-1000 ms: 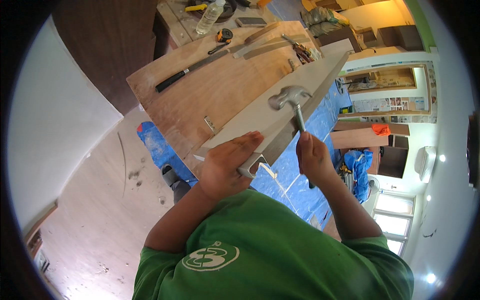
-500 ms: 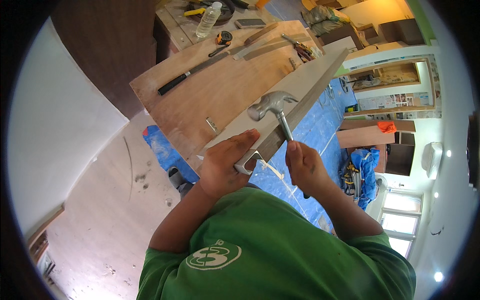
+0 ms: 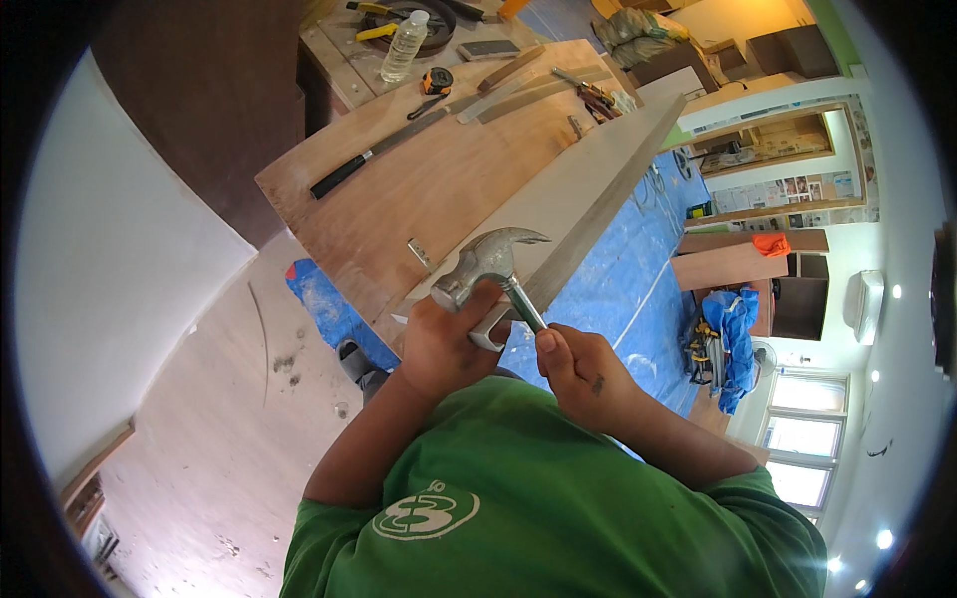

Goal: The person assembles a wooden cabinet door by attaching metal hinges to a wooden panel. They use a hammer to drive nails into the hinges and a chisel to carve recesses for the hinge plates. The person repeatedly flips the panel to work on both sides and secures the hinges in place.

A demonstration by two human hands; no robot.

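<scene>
My right hand [image 3: 588,377] is wrapped round the handle of a claw hammer [image 3: 488,263]. The hammer's head hangs over my left hand, its claw pointing away to the right, and covers part of the fingers. My left hand [image 3: 439,344] grips a U-shaped metal piece [image 3: 488,329] at the near end of a long panel. That panel [image 3: 588,164] has a pale face and a grey wood-grain edge, and it lies along the right side of a plywood board [image 3: 369,234]. Whether the metal piece is fixed to the panel, I cannot tell.
On the plywood lie a black-handled file or saw [image 3: 374,156], a tape measure [image 3: 437,81], pliers [image 3: 596,100] and a hinge plate [image 3: 420,253]. A clear bottle [image 3: 405,48] stands behind. Blue sheeting [image 3: 608,279] covers the floor at right.
The hammer has come down and left, from beyond the panel's end to over my left hand. My right hand has moved left with it. My left hand keeps its grip.
</scene>
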